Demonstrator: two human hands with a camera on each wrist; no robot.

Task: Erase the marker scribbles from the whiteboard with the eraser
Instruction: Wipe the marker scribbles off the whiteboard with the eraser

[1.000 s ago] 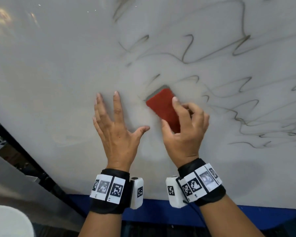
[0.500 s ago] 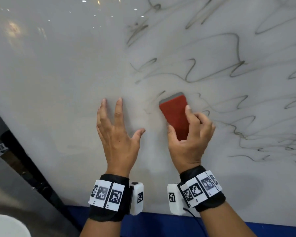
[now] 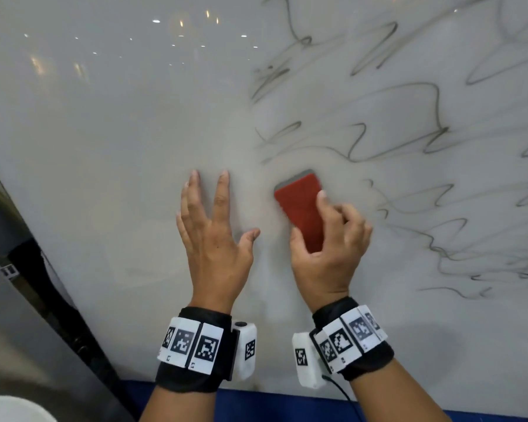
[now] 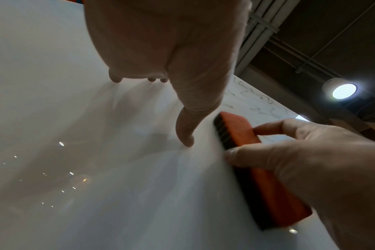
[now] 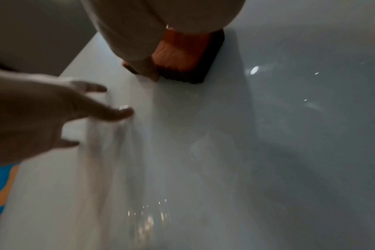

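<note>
A red eraser [image 3: 301, 205] with a dark felt face lies flat against the whiteboard [image 3: 110, 123]. My right hand [image 3: 326, 248] grips it, thumb on its left edge and fingers curled over its right side. Black marker scribbles [image 3: 409, 141] cover the board above and to the right of the eraser. My left hand [image 3: 214, 233] is spread with straight fingers, fingertips touching the board just left of the eraser. The left wrist view shows the eraser [image 4: 257, 169] in the right hand [image 4: 310, 160]. In the right wrist view the eraser [image 5: 182, 55] sits under my palm.
The board's left part carries only faint grey smears and light reflections. A blue strip [image 3: 287, 403] runs under its lower edge. A dark frame [image 3: 43, 275] borders it at the left, with a white rounded object [image 3: 9, 409] at the bottom left corner.
My right hand has slid the eraser a little up and to the right over the board. The left hand stays spread beside it. The view has tilted up, showing more scribbles.
</note>
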